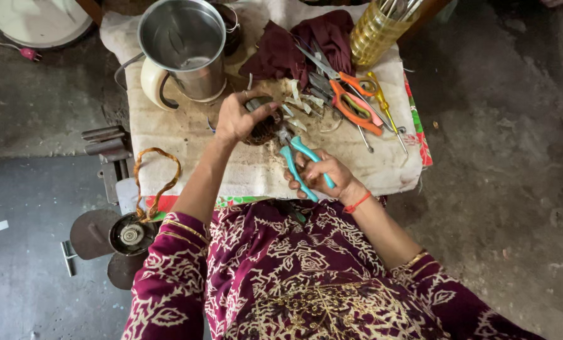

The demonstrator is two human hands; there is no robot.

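Observation:
My left hand (236, 118) grips a small dark round part (262, 128) on the cloth-covered table (187, 135), with a dark piece between finger and thumb. My right hand (324, 173) holds pliers with teal handles (303, 165); their jaws point up and left at the round part. Short pale cut strips (297, 101) lie just beyond the part. A red thread band circles my right wrist.
A steel kettle body with a cream handle (184, 50) stands at the back left. Orange-handled scissors (354, 104), a yellow screwdriver (385, 107), a maroon cloth (307, 44) and a yellow tool holder (373, 31) sit at the back right. A metal base and orange cord (149, 189) lie on the floor left.

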